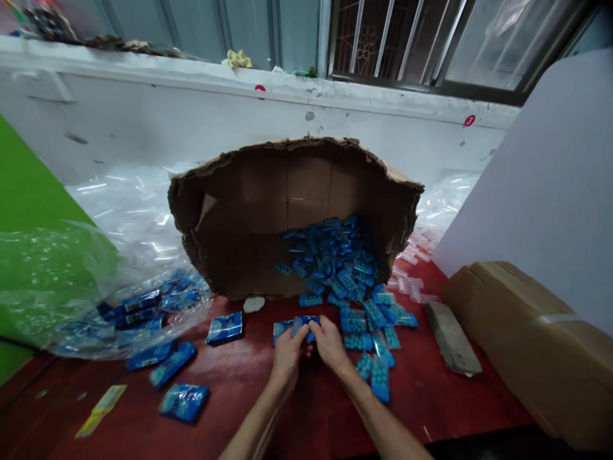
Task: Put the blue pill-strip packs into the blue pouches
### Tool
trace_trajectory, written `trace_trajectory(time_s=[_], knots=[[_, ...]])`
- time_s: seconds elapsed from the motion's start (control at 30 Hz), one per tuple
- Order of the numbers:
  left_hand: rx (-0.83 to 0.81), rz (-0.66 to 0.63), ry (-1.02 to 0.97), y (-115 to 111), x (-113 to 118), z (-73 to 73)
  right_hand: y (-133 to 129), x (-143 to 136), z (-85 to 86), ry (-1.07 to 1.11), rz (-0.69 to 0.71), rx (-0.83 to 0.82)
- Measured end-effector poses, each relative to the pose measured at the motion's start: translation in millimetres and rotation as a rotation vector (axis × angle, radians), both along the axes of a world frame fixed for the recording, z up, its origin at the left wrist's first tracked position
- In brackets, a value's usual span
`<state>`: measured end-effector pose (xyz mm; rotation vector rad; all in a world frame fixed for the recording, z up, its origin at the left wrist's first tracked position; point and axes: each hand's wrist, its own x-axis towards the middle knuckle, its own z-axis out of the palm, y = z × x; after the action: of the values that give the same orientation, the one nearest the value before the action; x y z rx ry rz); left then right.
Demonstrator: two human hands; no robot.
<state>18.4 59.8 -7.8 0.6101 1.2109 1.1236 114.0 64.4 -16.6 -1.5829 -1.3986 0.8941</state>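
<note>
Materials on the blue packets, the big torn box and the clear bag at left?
Blue packets: glossy, probably plastic film or foil; bright highlights on the wrappers.
Big torn box: matte brown cardboard, judging by its ragged torn rim.
Clear bag: likely thin, shiny plastic film; glints, and packets show through.

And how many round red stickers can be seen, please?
2. The left sticker is beyond the open cardboard box; the right sticker, marked 3, is below the window frame. Others may be hidden behind the white panel.
</note>
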Motion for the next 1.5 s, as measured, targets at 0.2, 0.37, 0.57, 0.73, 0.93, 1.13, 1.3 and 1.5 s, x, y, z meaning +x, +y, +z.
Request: trace_trajectory(time_s=[0.2, 0.37, 0.57, 0.73, 0.93, 1.13, 1.3, 1.5], knots=[[-0.012, -0.034, -0.033, -3, 14, -1.0, -9, 9, 0.7, -0.067, -0.011, -0.011], [-0.051, -0.077, -0.039, -7, 16, 0.9, -9, 10, 7.2, -0.109, 0.001, -0.010], [-0.145, -0.227, -0.133, -17, -7, 12.1, -56, 56, 38.7, -0.312, 0.067, -0.001], [-0.185, -0.213, -0.126, -19, -20, 4.9, -107, 106, 18.1, -0.800, 0.166, -0.090], [-0.230, -0.166, -0.216, -27, -17, 9.0, -58, 92, 6.8, -0.867, 0.137, -0.012], [-0.247, -0.130, -0.234, -35, -18, 7.8, -28, 55, 25.4, -0.450, 0.054, -0.004], [-0.191, -0.172, -0.187, -35, -21, 4.6, -29, 12, 17.7, 0.333, 0.163, -0.096], [-0.104, -0.219, -0.057, -30, -28, 12.0, -19, 2, 16.7, 0.265, 0.136, -0.013]])
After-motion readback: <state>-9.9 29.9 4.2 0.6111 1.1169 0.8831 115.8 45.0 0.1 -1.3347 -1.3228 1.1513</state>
